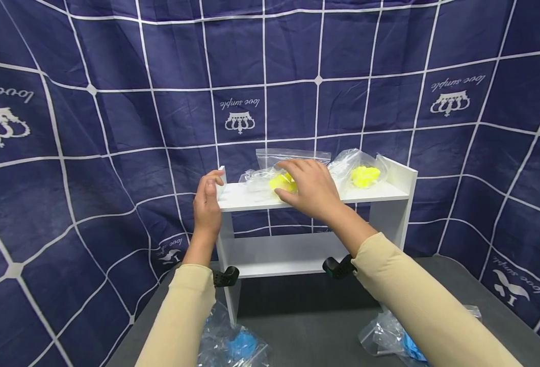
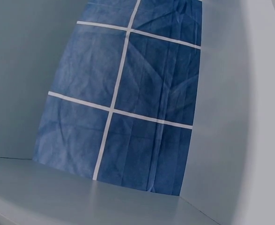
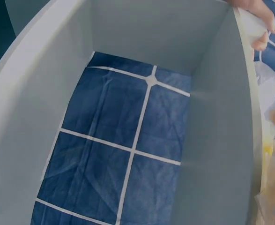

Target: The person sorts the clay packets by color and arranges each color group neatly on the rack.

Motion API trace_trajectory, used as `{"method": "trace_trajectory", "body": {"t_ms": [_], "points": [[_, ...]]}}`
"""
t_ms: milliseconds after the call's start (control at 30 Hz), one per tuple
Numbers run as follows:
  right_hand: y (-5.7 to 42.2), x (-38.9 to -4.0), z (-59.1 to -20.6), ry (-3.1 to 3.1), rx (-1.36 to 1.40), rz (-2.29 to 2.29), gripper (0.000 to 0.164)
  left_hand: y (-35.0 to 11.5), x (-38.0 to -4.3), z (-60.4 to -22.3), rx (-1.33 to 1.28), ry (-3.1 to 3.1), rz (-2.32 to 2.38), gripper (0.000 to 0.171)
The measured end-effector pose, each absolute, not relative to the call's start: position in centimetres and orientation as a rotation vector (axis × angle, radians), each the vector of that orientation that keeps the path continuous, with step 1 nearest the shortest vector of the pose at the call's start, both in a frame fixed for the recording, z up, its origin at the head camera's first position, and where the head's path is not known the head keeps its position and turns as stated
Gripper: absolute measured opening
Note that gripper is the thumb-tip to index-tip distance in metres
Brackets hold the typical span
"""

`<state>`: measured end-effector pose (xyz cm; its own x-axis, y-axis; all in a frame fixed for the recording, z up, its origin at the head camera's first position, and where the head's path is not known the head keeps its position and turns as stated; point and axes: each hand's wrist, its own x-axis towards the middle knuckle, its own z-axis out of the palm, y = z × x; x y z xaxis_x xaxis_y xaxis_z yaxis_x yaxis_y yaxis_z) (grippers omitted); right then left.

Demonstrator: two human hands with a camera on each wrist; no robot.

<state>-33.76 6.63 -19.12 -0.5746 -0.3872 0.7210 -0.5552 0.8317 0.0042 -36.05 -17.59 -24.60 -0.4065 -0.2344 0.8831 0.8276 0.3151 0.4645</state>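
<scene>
A white two-tier shelf (image 1: pixel 274 247) stands ahead of me. My left hand (image 1: pixel 207 206) grips the top of its left side panel, fingers over the edge and thumb on the near side. Over the top board, my right hand (image 1: pixel 313 188) spreads its thumb and fingers around a yellow lump (image 1: pixel 279 182) in a clear plastic bag (image 1: pixel 257 179). Part of that lump is hidden behind the hand. Farther right on the same board lies another clear bag (image 1: pixel 343 165) with a yellow lump (image 1: pixel 365 176) inside.
Clear bags with blue contents lie on the dark table (image 1: pixel 297 326): one blue lump (image 1: pixel 242 345) at the shelf's left foot, another (image 1: pixel 412 347) partly under my right forearm. A blue curtain (image 1: pixel 288 112) with white lines hangs behind the shelf and at both sides.
</scene>
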Motion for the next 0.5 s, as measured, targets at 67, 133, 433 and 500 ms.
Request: {"method": "trace_trajectory", "body": {"t_ms": [67, 133, 433, 500], "points": [[6.7, -33.5, -19.2, -2.213, 0.692, 0.273, 0.052, -17.6, -36.2, -24.6, -0.567, -1.555, -1.308, 0.03], [6.7, -33.1, -19.4, -2.17, 0.702, 0.272, 0.05, -17.6, -36.3, -24.7, -0.581, -1.547, -1.32, 0.03], [7.7, -31.4, -20.4, -1.926, 0.791, 0.346, 0.046, -17.9, -36.5, -24.9, -0.601, -1.557, -1.31, 0.033], [8.1, -31.0, -20.8, -1.89, 0.802, 0.364, 0.046, -17.9, -36.6, -24.8, -0.613, -1.547, -1.314, 0.035]]}}
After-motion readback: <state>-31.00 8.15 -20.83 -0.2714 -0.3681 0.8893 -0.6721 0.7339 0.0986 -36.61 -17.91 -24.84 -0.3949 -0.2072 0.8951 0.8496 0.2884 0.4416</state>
